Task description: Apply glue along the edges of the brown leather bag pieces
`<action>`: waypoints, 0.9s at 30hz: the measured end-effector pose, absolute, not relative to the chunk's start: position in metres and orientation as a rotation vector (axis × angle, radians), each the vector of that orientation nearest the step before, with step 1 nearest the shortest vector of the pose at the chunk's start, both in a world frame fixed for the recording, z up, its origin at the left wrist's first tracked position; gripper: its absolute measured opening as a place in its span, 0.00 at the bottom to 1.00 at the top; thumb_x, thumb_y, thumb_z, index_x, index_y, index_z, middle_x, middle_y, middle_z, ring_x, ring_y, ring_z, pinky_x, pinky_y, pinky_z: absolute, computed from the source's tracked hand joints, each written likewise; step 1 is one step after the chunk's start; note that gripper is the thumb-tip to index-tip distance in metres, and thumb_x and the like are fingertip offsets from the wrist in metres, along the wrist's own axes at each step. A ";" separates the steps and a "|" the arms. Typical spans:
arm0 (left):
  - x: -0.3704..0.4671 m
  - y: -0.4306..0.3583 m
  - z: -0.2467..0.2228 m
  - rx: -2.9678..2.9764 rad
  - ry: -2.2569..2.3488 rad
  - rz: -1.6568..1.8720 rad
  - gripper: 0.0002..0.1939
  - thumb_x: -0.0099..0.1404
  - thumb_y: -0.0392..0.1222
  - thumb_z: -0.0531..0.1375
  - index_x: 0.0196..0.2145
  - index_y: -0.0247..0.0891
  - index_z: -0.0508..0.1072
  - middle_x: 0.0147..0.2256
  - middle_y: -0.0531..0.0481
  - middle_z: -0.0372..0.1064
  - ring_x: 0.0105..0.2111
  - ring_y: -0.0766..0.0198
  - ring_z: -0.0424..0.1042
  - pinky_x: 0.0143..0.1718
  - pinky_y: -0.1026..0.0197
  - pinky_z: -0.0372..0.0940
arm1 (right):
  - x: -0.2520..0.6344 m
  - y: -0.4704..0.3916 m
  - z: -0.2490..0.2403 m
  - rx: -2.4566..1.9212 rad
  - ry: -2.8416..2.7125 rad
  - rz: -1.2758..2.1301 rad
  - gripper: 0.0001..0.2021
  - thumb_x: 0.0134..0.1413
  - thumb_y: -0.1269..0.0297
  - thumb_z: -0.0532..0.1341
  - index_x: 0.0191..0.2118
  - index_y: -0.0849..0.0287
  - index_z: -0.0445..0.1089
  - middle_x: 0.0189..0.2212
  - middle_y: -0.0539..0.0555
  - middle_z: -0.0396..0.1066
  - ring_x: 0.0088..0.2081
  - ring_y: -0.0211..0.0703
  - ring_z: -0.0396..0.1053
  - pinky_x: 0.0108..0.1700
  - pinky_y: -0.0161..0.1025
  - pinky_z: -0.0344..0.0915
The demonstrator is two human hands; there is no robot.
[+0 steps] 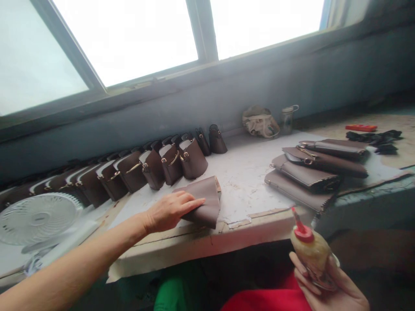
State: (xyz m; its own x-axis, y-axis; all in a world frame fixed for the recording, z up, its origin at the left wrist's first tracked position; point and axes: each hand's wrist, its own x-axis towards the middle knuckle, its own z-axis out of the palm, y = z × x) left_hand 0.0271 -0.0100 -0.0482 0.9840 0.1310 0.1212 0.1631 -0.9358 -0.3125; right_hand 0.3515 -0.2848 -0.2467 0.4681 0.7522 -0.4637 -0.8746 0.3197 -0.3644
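While the left hand (168, 211) presses down over a brown leather piece (207, 201) at the centre of the frame, fingers spread on its top by the table's front edge, the right hand (327, 280) is down at lower right, wrapped around a glue bottle (309, 246), red nozzle pointing up! Behind the left hand, rows of standing brown pieces (152, 168) with buckles run off to the left; over at right, more brown pieces (301, 188) lie overlapping on the white-covered table (246, 177). And a white fan (42, 216) sits at the left edge!
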 end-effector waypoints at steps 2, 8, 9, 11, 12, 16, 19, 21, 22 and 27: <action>0.025 -0.021 -0.021 -2.838 -0.081 -0.195 0.37 0.65 0.22 0.54 0.69 0.43 0.61 0.50 0.44 0.79 0.45 0.55 0.78 0.45 0.57 0.75 | 0.354 -0.284 -0.245 -0.663 0.299 1.088 0.28 0.31 0.63 0.84 0.45 0.48 0.84 0.44 0.57 0.86 0.44 0.61 0.85 0.35 0.43 0.84; 0.014 -0.045 0.022 -3.053 -0.109 -0.236 0.39 0.65 0.24 0.58 0.71 0.45 0.60 0.54 0.42 0.78 0.52 0.55 0.79 0.52 0.56 0.73 | 0.342 -0.275 -0.210 -0.706 0.377 1.023 0.35 0.09 0.67 0.86 0.38 0.55 0.83 0.34 0.57 0.86 0.33 0.58 0.85 0.28 0.39 0.81; 0.012 -0.045 0.022 -3.076 -0.137 -0.191 0.40 0.66 0.24 0.58 0.71 0.45 0.60 0.55 0.42 0.77 0.53 0.55 0.78 0.54 0.56 0.73 | 0.338 -0.274 -0.205 -0.707 0.366 1.005 0.36 0.08 0.67 0.86 0.38 0.55 0.83 0.34 0.56 0.85 0.32 0.56 0.85 0.28 0.38 0.81; 0.009 -0.041 0.018 -3.097 -0.220 -0.137 0.40 0.66 0.24 0.60 0.72 0.44 0.59 0.58 0.41 0.76 0.56 0.54 0.77 0.57 0.54 0.72 | 0.334 -0.272 -0.198 -0.717 0.347 1.009 0.36 0.08 0.69 0.85 0.39 0.54 0.83 0.35 0.53 0.86 0.31 0.54 0.84 0.28 0.40 0.82; 0.008 -0.037 0.016 -3.100 -0.278 -0.138 0.41 0.65 0.24 0.61 0.72 0.43 0.59 0.59 0.40 0.74 0.57 0.53 0.76 0.58 0.53 0.71 | 0.332 -0.271 -0.197 -0.725 0.340 1.014 0.36 0.09 0.69 0.85 0.39 0.54 0.83 0.35 0.52 0.86 0.31 0.53 0.84 0.28 0.41 0.83; 0.005 -0.026 0.015 -3.072 -0.481 -0.122 0.48 0.65 0.31 0.68 0.75 0.42 0.51 0.65 0.36 0.66 0.64 0.46 0.69 0.67 0.42 0.65 | 0.332 -0.272 -0.202 -0.746 0.281 0.993 0.35 0.14 0.68 0.86 0.41 0.52 0.83 0.38 0.51 0.86 0.34 0.52 0.84 0.30 0.41 0.84; 0.004 -0.029 0.020 -3.021 -0.642 -0.045 0.60 0.59 0.41 0.77 0.77 0.45 0.44 0.70 0.36 0.58 0.67 0.39 0.64 0.68 0.34 0.64 | 0.334 -0.276 -0.212 -0.746 0.158 0.990 0.31 0.22 0.64 0.86 0.42 0.50 0.83 0.41 0.51 0.85 0.38 0.52 0.85 0.34 0.40 0.85; 0.005 -0.034 0.023 -2.990 -0.745 -0.016 0.61 0.60 0.40 0.77 0.77 0.47 0.42 0.71 0.37 0.56 0.67 0.38 0.64 0.68 0.35 0.66 | 0.337 -0.278 -0.215 -0.749 0.066 1.023 0.27 0.31 0.62 0.85 0.43 0.48 0.84 0.44 0.52 0.85 0.42 0.53 0.85 0.38 0.42 0.86; 0.006 -0.037 0.023 -2.982 -0.770 -0.007 0.60 0.62 0.39 0.76 0.78 0.47 0.42 0.71 0.37 0.55 0.67 0.39 0.64 0.68 0.36 0.67 | 0.338 -0.279 -0.214 -0.755 0.024 1.030 0.25 0.34 0.62 0.84 0.44 0.47 0.84 0.46 0.53 0.85 0.43 0.53 0.84 0.40 0.43 0.86; 0.008 -0.038 0.014 -2.953 -0.661 0.026 0.57 0.64 0.37 0.73 0.78 0.44 0.42 0.71 0.35 0.54 0.65 0.38 0.65 0.65 0.35 0.70 | 0.346 -0.279 -0.159 -0.835 -0.103 0.788 0.25 0.35 0.58 0.85 0.44 0.47 0.82 0.43 0.51 0.82 0.36 0.44 0.81 0.31 0.35 0.80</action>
State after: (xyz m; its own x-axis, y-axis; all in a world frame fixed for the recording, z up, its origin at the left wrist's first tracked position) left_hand 0.0078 -0.0378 0.0138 0.9047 0.4259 0.0087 0.4239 -0.8982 -0.1159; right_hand 0.3457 -0.2793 -0.1588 0.7176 0.6634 -0.2122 -0.5863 0.4109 -0.6981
